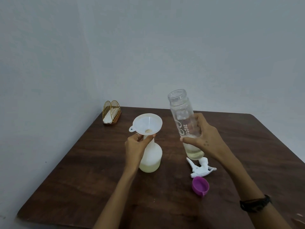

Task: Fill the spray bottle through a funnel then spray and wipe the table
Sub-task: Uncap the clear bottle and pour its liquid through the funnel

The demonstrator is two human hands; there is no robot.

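At centre-left, left hand [137, 144] pinches the neck of the spray bottle [151, 156] right under the funnel [147, 123], fingers curled round it, steadying both. Spray bottle stands upright on the surface [99, 171], long axis vertical, mouth up with the funnel seated in it; pale yellowish liquid fills only the bottom part, so I'd call filling partial. Right hand [200, 138] grips the clear bottle [184, 124] mid-body, well above the surface and apart from the funnel. Its long axis runs near vertical, tilted slightly, open mouth up and away, a little liquid pooled at the base. Risks: funnel sits top-heavy on a narrow neck, so if the left hand eases off or nudges it, the funnel can tip or the spray bottle can topple and spill. Pouring too fast could overflow the funnel cone. Clear bottle's base hangs just above the loose trigger head [200, 168], which lies on its side beside the purple cap [200, 185]; setting the bottle down there could knock either, or land it unstable. Napkin holder [111, 112] sits in the far corner, out of the way.
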